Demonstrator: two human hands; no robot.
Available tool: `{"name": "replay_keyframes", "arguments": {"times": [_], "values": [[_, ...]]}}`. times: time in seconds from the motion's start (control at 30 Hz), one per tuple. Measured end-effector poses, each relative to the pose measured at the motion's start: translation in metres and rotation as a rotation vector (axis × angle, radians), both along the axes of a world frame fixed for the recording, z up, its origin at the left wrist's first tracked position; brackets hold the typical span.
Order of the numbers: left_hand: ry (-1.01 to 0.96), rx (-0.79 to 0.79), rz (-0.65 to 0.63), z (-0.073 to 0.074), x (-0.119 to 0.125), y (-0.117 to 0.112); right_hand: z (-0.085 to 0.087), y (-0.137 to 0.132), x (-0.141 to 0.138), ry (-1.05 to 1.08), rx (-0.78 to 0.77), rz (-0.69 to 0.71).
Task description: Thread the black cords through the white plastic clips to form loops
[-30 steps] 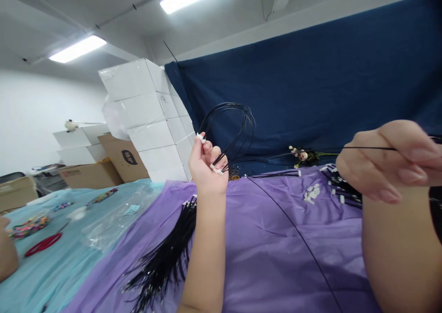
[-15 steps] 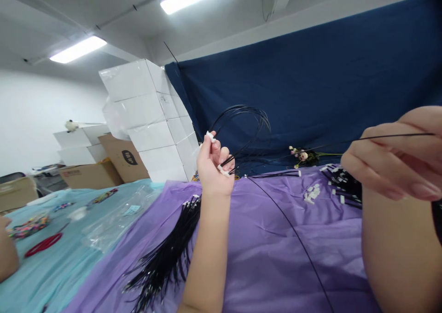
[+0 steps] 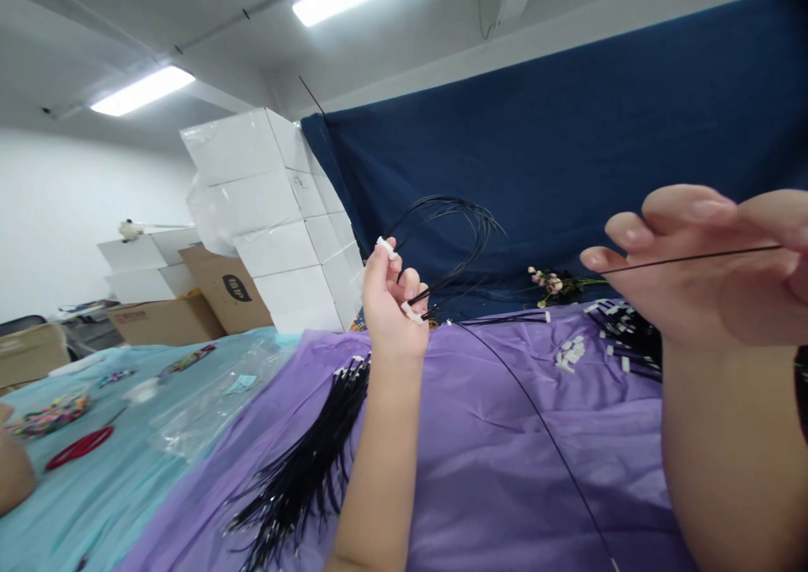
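left hand [image 3: 395, 307]: raised, fingers clamped on looped black cords [image 3: 454, 205], probably to keep ends gathered | right hand [image 3: 700, 282]: fingers spread, single cord [image 3: 688, 258] taut across; pinch cannot be told

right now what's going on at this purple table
A person works bare-handed over a purple cloth-covered table. The left hand holds up a looped bunch of thin black cords with white plastic ends. The right hand holds a single thin black cord stretched across its fingers. A loose bundle of black cords lies on the cloth.
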State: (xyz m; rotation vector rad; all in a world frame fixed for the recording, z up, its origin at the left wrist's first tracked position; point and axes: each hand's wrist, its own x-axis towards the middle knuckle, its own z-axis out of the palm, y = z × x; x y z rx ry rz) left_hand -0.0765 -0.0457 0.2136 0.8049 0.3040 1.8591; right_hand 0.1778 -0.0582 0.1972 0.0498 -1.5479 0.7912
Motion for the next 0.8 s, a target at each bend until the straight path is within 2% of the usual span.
{"name": "replay_keyframes", "arguments": {"times": [0.13,0.27,0.4,0.53,0.8], "values": [[0.054,0.041,0.072,-0.001,0.002,0.0,0.002,0.0,-0.003,-0.048,0.117,0.002],[0.12,0.089,0.187,-0.004,0.005,-0.002,0.006,-0.009,-0.013,-0.074,0.031,0.07],[0.199,0.133,0.248,-0.006,0.008,-0.004,0.006,-0.015,-0.027,-0.064,-0.031,0.044],[0.309,0.141,0.238,-0.01,0.009,-0.003,0.002,-0.019,-0.041,-0.016,-0.06,-0.074],[0.399,0.159,0.131,-0.012,0.009,0.0,-0.001,-0.025,-0.055,-0.192,-0.113,-0.364]]}}
